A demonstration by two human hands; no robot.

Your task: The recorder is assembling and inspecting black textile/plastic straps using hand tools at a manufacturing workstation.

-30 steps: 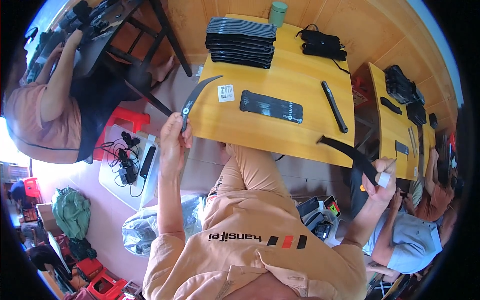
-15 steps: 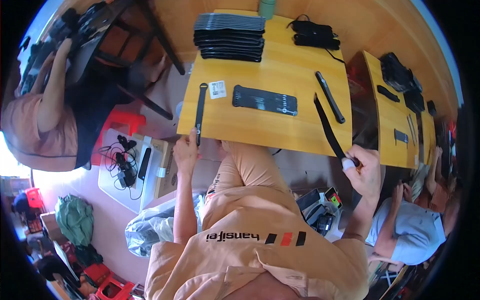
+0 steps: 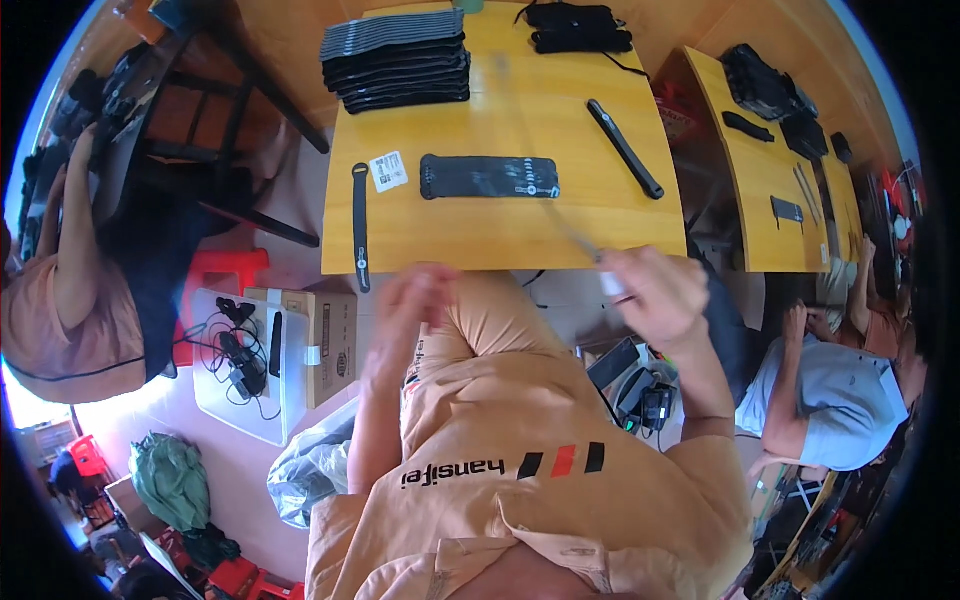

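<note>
Right fingers (image 3: 632, 266) pinch a slim, curved strap (image 3: 566, 229) (left fingers (image 3: 432, 281) too blurred to tell if spread).

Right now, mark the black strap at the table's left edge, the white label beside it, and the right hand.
Black strap (image 3: 361, 222): head view, middle of its band.
White label (image 3: 389, 171): head view, centre of its face.
Right hand (image 3: 657, 297): head view, middle of the hand.
</note>
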